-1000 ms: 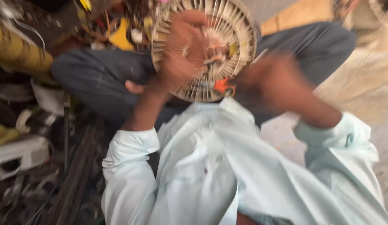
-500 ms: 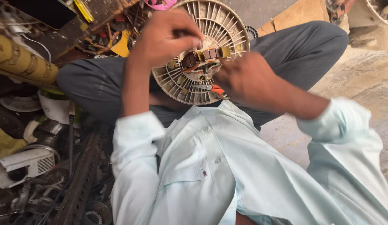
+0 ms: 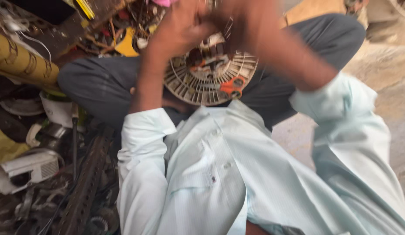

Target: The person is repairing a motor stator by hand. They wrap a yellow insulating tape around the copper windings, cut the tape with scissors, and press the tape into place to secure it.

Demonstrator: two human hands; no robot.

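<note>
Beige round ribbed plastic fan-like disc with copper windings at its hub sat in our lap, over dark grey trousers. Both hands worked at its top edge: left hand curled over the hub, right hand beside it, blurred. We couldn't tell whether either set of fingers was clamped. Orange-handled pliers lay on the disc's ribs. Scrap metal pile was to our left.

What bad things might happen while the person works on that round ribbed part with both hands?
The round ribbed part rests only on the lap, so it might slip into the scrap pile. The left hand and right hand are close together over it and might pinch fingers. The orange-handled tool lying on it might slide off.
</note>
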